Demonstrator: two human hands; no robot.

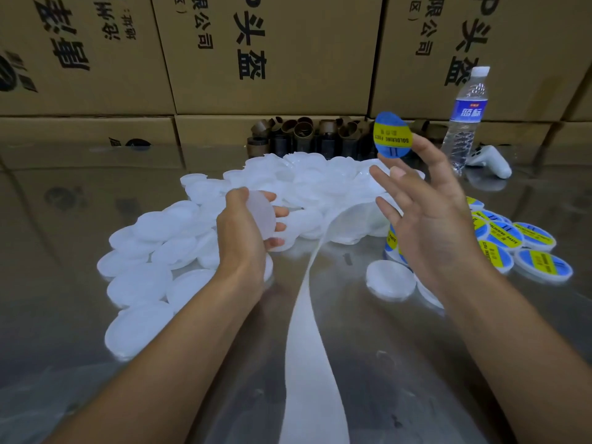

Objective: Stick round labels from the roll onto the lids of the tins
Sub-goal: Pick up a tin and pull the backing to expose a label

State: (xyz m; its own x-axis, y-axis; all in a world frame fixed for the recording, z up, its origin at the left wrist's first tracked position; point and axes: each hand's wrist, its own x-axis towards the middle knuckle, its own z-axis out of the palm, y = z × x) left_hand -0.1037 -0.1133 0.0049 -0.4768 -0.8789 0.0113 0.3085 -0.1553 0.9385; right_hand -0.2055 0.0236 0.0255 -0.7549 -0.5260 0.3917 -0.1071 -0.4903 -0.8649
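My left hand (240,232) grips a plain white lid (261,213) by its edge, just above the pile of unlabelled white lids (153,251). My right hand (426,219) is raised with its fingers spread. A round blue and yellow label (392,134) clings to one fingertip, to the upper right of the held lid and apart from it. The white backing strip (310,331) runs from the pile toward me across the steel table (384,363). Several labelled lids (525,248) lie at the right, partly hidden behind my right hand.
Brown cardboard cores (307,133) stand at the back against stacked cartons (272,59). A water bottle (464,123) and a white controller (493,161) sit at the back right. One single white lid (390,280) lies under my right wrist.
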